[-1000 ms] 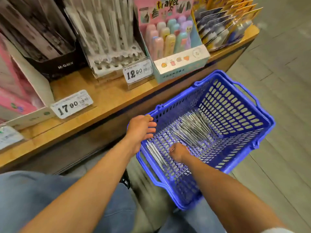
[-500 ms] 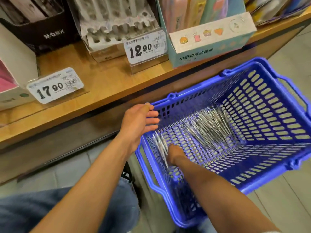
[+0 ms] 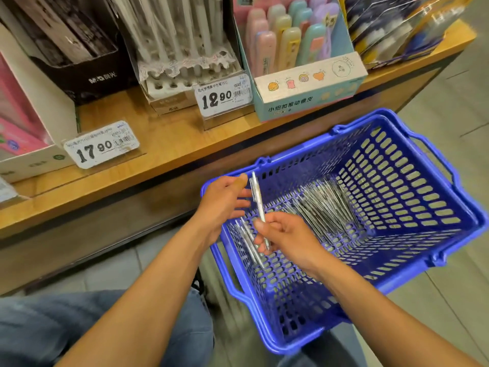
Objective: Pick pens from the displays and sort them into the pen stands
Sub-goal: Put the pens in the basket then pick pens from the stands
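A blue plastic basket (image 3: 412,276) rests on my lap and holds a pile of silvery pens (image 3: 325,205) in its middle, plus a few more pens (image 3: 247,242) at its near left corner. My right hand (image 3: 288,239) is shut on one white pen (image 3: 257,197), which stands nearly upright above the basket's left end. My left hand (image 3: 225,202) hovers open just left of that pen, fingers near its upper part. On the shelf stands a white pen stand (image 3: 182,72) with rows of holes, several white pens in it.
A wooden shelf (image 3: 164,144) carries price tags 17.90 (image 3: 102,144) and 12.90 (image 3: 223,95), a black display box (image 3: 79,56), a pastel eraser display (image 3: 304,62), a pink-and-white box (image 3: 23,133) at left and packaged items (image 3: 397,30) at right. Tiled floor lies right.
My right hand has risen from the basket floor with one white pen in it. My left hand has moved off the rim toward the pen. The view has tilted up.
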`<state>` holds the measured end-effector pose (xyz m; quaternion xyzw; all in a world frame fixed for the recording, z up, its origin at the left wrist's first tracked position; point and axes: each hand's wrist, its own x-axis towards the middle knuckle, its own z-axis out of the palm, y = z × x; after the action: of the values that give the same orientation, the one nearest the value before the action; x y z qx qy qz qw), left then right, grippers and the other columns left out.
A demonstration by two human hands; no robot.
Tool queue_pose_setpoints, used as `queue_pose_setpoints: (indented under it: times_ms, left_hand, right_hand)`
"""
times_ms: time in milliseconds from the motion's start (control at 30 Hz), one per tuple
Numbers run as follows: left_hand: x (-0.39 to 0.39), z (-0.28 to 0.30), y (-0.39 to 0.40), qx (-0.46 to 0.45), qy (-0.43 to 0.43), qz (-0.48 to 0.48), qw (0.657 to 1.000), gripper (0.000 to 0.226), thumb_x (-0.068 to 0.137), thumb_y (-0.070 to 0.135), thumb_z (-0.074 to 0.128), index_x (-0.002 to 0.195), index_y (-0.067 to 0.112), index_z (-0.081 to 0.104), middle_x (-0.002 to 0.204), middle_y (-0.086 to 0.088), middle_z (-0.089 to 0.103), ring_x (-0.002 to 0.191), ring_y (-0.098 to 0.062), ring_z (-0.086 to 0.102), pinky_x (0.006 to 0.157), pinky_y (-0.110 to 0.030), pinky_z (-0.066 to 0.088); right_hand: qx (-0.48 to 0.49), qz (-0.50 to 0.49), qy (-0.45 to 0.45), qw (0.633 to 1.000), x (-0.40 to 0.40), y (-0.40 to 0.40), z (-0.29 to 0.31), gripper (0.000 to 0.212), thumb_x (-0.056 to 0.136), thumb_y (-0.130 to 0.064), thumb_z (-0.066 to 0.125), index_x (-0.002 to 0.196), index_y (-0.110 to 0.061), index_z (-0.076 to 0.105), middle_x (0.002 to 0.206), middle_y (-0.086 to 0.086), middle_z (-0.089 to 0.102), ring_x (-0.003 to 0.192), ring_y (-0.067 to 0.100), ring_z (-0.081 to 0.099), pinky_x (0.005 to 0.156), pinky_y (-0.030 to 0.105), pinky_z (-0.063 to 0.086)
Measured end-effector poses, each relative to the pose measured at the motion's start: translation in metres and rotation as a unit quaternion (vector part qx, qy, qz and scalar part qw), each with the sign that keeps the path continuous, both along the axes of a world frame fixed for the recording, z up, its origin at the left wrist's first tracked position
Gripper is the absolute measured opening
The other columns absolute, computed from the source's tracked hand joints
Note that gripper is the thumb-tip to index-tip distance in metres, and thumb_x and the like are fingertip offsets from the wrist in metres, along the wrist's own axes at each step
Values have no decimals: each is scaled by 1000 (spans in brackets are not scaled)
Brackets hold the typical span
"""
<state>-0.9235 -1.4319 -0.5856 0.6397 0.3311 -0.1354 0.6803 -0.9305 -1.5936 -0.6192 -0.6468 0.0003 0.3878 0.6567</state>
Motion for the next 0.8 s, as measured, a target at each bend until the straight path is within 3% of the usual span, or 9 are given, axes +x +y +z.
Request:
queue_pose_setpoints:
  times_ms: [100,200,300,367,433,567,667,800]
  left_hand:
    - [-2,0,-4,-37,-5,-23,999,23,101,36,50,101,17,62,85,-2,73,68,-14,69,62,-26,54]
    - [-2,-4,-1,-33,-16,42,998,17,104,22,48,95,14,60,69,-2,65,55,-11,65,50,-20,52]
    - [-1,-10,2,-53,-13,93,994,18,105,18,44,94,13,57,65,-2,58,56,-14,65,55,-25,55]
    - [-2,-13,2,-56,-15,95,994,19,106,20,44,96,12,58,65,-2,57,56,-16,64,56,-26,57]
    - [-2,-16,3,-63,-19,98,993,20,106,21,44,97,11,60,64,-2,58,53,-15,62,54,-26,56]
    - [-3,-19,7,-77,-23,102,992,21,106,20,44,96,11,61,60,0,60,49,-13,60,51,-24,54]
    - [-5,-21,9,-85,-24,104,991,23,106,19,43,96,10,61,62,-2,62,50,-14,61,51,-25,53]
    - [-6,-19,10,-92,-26,103,990,23,106,19,42,97,8,61,60,-2,64,51,-14,62,50,-24,53]
  right_hand:
    - [4,13,-34,999,-1,18,4,5,93,-9,60,89,-10,62,63,4,64,51,15,58,51,23,50]
    - [11,37,-24,999,11,24,-12,16,97,-18,56,86,-9,65,67,5,67,55,16,62,54,25,53]
    - [-78,11,-15,997,29,14,-52,29,100,-28,51,83,-8,62,72,8,67,56,15,63,56,28,54]
    - [-247,84,-84,962,35,7,-89,20,98,-22,56,81,-11,59,75,3,65,69,14,61,67,31,52]
    - [-383,217,-124,889,32,6,-124,14,94,-20,60,85,-10,59,84,7,65,85,21,59,71,28,44]
    - [-486,378,-132,777,14,15,-160,36,90,-27,63,116,-3,55,117,18,61,107,35,59,79,35,47]
    - [-508,383,-137,760,4,27,-170,42,89,-25,64,122,-2,50,122,17,58,109,35,59,76,35,48]
    - [-510,396,-127,753,4,35,-171,34,92,-18,61,120,-1,52,119,16,59,107,32,61,76,33,48]
